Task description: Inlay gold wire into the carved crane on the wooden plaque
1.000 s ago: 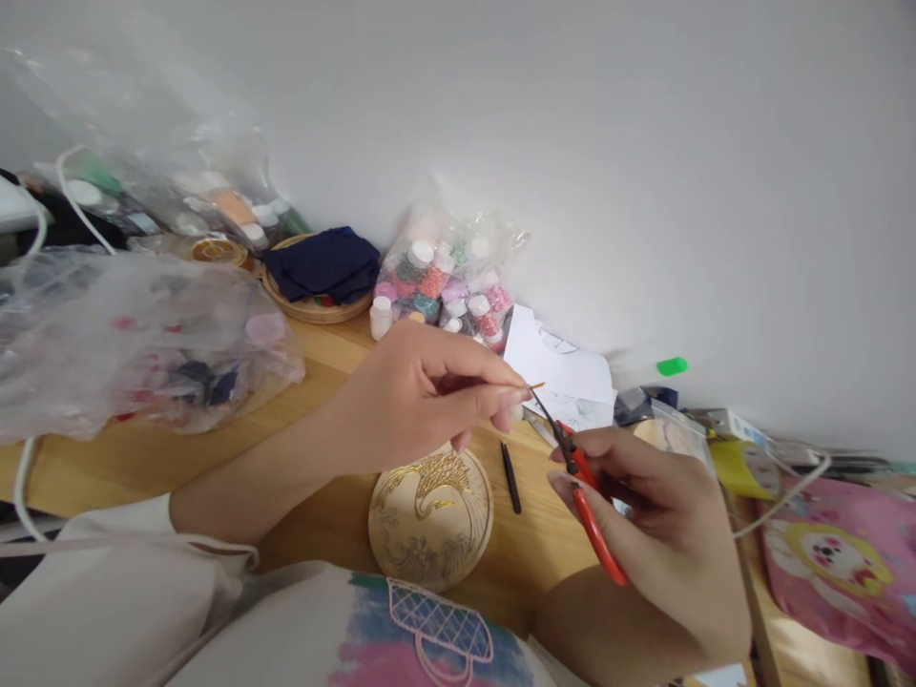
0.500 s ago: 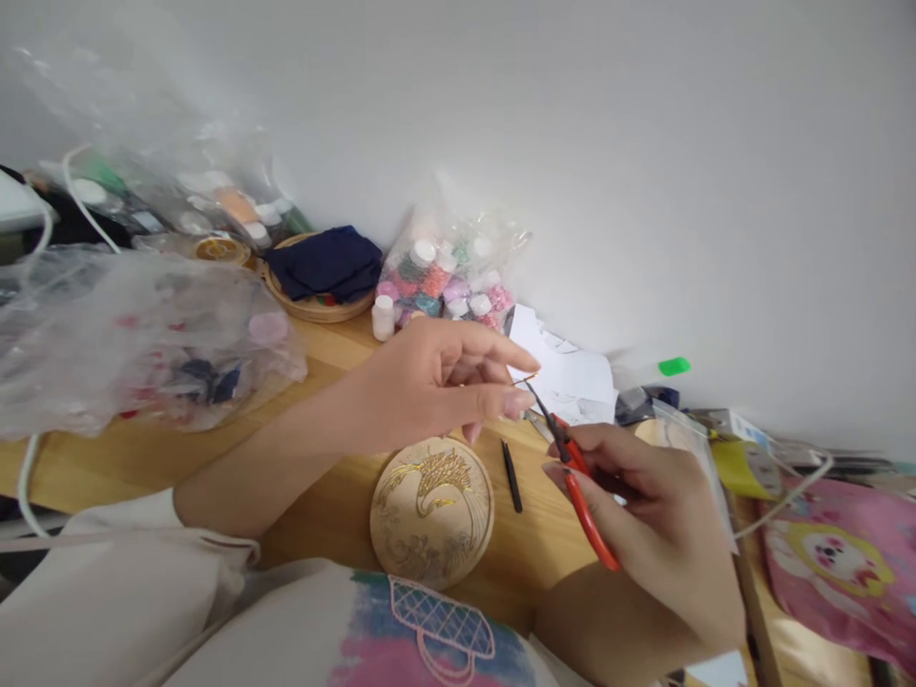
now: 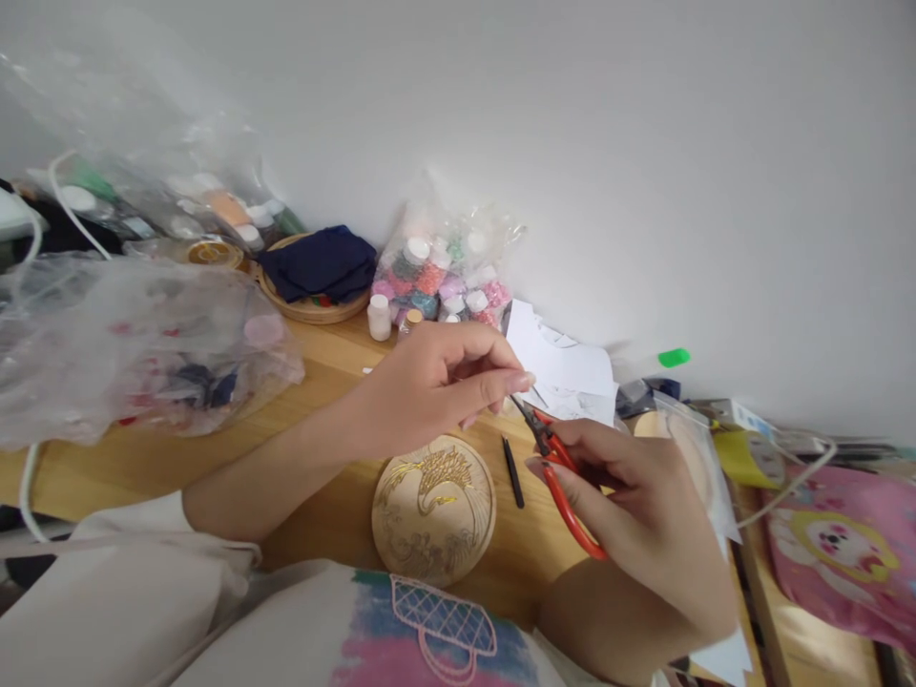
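Note:
My left hand [image 3: 458,382] is closed in a pinch, thumb against fingertips, above the table. A thin gold wire showed between these fingers a moment ago; now the fingertips mostly hide it. My right hand [image 3: 636,506] grips scissors [image 3: 565,487] with red handles and narrow dark blades, whose tips are just below my left fingertips. Whether the tips touch the wire I cannot tell. Below my hands lies a round pale plaque [image 3: 429,534] with a bird drawn on it, partly outlined in gold wire. Black tweezers [image 3: 512,472] rest to its right.
Behind my hands stand a clear bag of small bead jars [image 3: 447,277] and a white bottle [image 3: 379,317]. White papers [image 3: 565,358] lie against the wall. A plastic bag [image 3: 143,343] and navy cloth [image 3: 322,262] occupy the left, a pink pouch [image 3: 837,544] the right.
My left fingers have closed together at the tips, covering the wire. The scissors have shifted slightly left and down, away from where the wire showed.

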Demonstrator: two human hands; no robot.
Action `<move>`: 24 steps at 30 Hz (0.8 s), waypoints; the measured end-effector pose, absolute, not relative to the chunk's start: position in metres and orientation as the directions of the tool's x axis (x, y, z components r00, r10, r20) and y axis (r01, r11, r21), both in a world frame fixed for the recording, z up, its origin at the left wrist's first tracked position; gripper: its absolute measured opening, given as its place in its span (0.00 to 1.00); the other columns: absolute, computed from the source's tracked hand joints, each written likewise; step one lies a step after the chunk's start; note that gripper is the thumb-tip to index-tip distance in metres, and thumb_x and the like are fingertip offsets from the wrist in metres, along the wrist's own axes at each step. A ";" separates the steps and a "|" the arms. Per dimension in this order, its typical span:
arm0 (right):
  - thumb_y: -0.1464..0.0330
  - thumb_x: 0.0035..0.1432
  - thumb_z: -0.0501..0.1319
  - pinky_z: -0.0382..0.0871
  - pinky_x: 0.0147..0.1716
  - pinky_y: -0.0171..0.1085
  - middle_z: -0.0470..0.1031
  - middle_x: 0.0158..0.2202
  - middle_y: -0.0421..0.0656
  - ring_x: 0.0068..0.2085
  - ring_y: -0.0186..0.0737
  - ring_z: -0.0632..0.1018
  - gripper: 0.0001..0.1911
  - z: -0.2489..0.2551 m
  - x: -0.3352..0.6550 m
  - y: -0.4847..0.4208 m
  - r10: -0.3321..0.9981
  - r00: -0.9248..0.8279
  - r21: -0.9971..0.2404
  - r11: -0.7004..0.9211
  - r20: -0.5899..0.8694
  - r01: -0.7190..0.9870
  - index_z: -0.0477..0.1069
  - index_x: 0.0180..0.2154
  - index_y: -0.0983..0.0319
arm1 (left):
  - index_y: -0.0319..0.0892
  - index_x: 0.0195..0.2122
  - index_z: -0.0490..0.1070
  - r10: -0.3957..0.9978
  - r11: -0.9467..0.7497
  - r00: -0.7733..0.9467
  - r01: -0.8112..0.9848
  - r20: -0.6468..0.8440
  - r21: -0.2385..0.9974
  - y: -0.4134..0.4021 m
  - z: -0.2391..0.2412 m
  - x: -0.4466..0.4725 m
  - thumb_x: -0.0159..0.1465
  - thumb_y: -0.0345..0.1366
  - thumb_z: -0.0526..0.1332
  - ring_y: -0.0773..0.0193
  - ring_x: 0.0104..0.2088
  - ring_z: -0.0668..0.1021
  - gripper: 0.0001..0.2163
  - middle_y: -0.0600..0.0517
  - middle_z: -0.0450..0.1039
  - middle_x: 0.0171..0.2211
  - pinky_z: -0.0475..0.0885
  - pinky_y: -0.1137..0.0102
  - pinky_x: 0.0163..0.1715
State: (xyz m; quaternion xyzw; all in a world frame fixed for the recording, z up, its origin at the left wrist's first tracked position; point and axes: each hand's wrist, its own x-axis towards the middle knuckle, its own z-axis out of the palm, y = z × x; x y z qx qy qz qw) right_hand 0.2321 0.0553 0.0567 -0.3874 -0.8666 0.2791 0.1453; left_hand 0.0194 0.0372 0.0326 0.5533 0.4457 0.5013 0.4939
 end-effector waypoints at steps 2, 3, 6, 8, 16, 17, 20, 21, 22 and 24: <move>0.66 0.62 0.59 0.57 0.20 0.30 0.66 0.18 0.36 0.20 0.28 0.63 0.12 0.056 0.233 0.056 0.755 -0.655 -0.603 0.531 0.019 0.595 0.71 0.27 0.63 | 0.41 0.26 0.70 0.990 -0.100 0.101 0.001 0.100 0.995 0.038 0.033 0.019 0.63 0.34 0.62 0.75 0.17 0.68 0.08 0.59 0.66 0.19 0.62 0.81 0.16; 0.65 0.62 0.59 0.57 0.20 0.30 0.67 0.18 0.36 0.20 0.28 0.63 0.12 0.055 0.233 0.056 0.757 -0.653 -0.604 0.527 0.014 0.598 0.71 0.27 0.63 | 0.40 0.26 0.70 0.990 -0.093 0.102 0.000 0.093 0.996 0.038 0.032 0.019 0.62 0.34 0.62 0.75 0.17 0.67 0.08 0.59 0.67 0.19 0.62 0.80 0.16; 0.64 0.63 0.59 0.56 0.20 0.31 0.67 0.18 0.37 0.21 0.29 0.63 0.13 0.054 0.234 0.056 0.762 -0.648 -0.595 0.520 -0.002 0.613 0.72 0.27 0.63 | 0.40 0.27 0.70 0.990 -0.079 0.112 -0.013 0.080 0.997 0.039 0.032 0.019 0.62 0.33 0.62 0.76 0.17 0.67 0.07 0.59 0.67 0.19 0.62 0.81 0.17; 0.63 0.63 0.59 0.56 0.20 0.31 0.67 0.18 0.37 0.21 0.29 0.62 0.15 0.054 0.234 0.056 0.765 -0.644 -0.590 0.515 -0.011 0.622 0.72 0.26 0.63 | 0.40 0.27 0.70 0.990 -0.071 0.121 -0.019 0.073 0.997 0.040 0.032 0.019 0.63 0.33 0.62 0.76 0.17 0.66 0.07 0.59 0.66 0.18 0.61 0.81 0.17; 0.62 0.63 0.59 0.51 0.19 0.32 0.60 0.15 0.34 0.19 0.28 0.57 0.16 0.055 0.229 0.059 0.750 -0.661 -0.600 0.540 0.024 0.590 0.74 0.26 0.64 | 0.39 0.27 0.69 0.987 -0.100 0.130 0.030 0.095 0.995 0.040 0.031 0.018 0.64 0.35 0.61 0.77 0.18 0.67 0.09 0.58 0.66 0.21 0.60 0.82 0.16; 0.62 0.63 0.59 0.51 0.19 0.32 0.60 0.15 0.34 0.19 0.28 0.58 0.16 0.055 0.229 0.060 0.747 -0.664 -0.601 0.541 0.023 0.588 0.74 0.27 0.64 | 0.39 0.27 0.70 0.987 -0.100 0.131 0.038 0.094 0.994 0.040 0.031 0.017 0.64 0.35 0.61 0.77 0.18 0.67 0.09 0.58 0.67 0.21 0.60 0.82 0.16; 0.62 0.63 0.58 0.51 0.19 0.32 0.60 0.15 0.34 0.19 0.28 0.58 0.16 0.055 0.229 0.060 0.745 -0.666 -0.595 0.542 0.014 0.594 0.73 0.27 0.63 | 0.39 0.28 0.70 0.989 -0.090 0.124 0.063 0.082 0.994 0.039 0.032 0.017 0.64 0.37 0.61 0.76 0.19 0.67 0.09 0.57 0.67 0.22 0.61 0.81 0.17; 0.62 0.63 0.58 0.51 0.19 0.32 0.60 0.16 0.35 0.19 0.28 0.59 0.16 0.055 0.229 0.060 0.745 -0.667 -0.589 0.545 0.015 0.596 0.72 0.26 0.63 | 0.39 0.28 0.70 0.990 -0.085 0.122 0.067 0.076 0.994 0.039 0.032 0.017 0.64 0.37 0.61 0.76 0.18 0.67 0.10 0.57 0.67 0.21 0.61 0.81 0.16; 0.61 0.63 0.58 0.51 0.20 0.32 0.60 0.16 0.35 0.19 0.28 0.58 0.17 0.055 0.229 0.060 0.745 -0.667 -0.582 0.550 0.018 0.599 0.71 0.25 0.63 | 0.39 0.27 0.70 0.990 -0.077 0.123 0.071 0.068 0.995 0.038 0.032 0.018 0.64 0.37 0.61 0.76 0.18 0.67 0.10 0.57 0.67 0.21 0.61 0.81 0.16; 0.61 0.63 0.57 0.50 0.20 0.32 0.59 0.16 0.34 0.19 0.28 0.58 0.18 0.054 0.230 0.059 0.743 -0.668 -0.571 0.560 0.025 0.601 0.69 0.23 0.62 | 0.39 0.27 0.70 0.991 -0.064 0.122 0.070 0.055 0.996 0.038 0.032 0.018 0.64 0.38 0.61 0.76 0.18 0.66 0.10 0.57 0.67 0.21 0.60 0.81 0.15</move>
